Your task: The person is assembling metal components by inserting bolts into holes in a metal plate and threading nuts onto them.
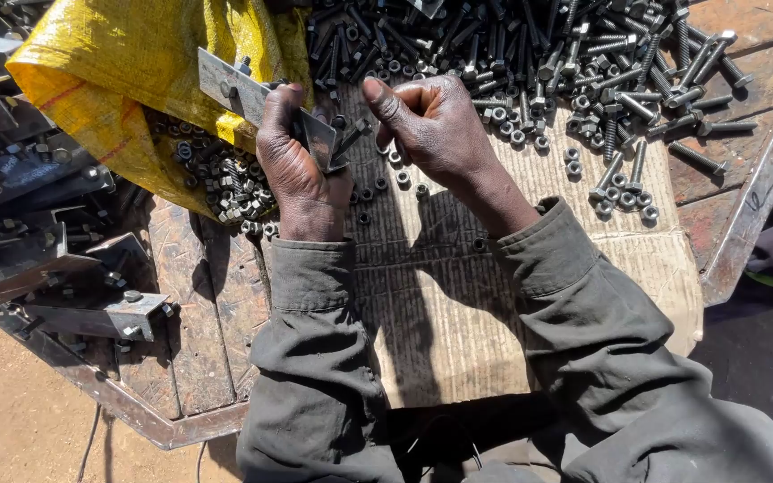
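My left hand (293, 165) grips a grey angled steel bracket (243, 94) with a bolt through it, held above a sheet of cardboard (422, 295). My right hand (431, 125) is curled beside it, thumb raised, fingers closed at the bolt's end (349, 141); I cannot see whether a nut sits between them. A heap of dark bolts and nuts (530, 54) lies just beyond both hands. Loose nuts (378, 183) are scattered under the hands.
A yellow woven sack (127, 63) holding more nuts (221, 179) lies at the left. Finished steel brackets with bolts (91, 309) are stacked at the far left. The rusty metal table rim (753, 197) runs along the right; sandy ground lies below.
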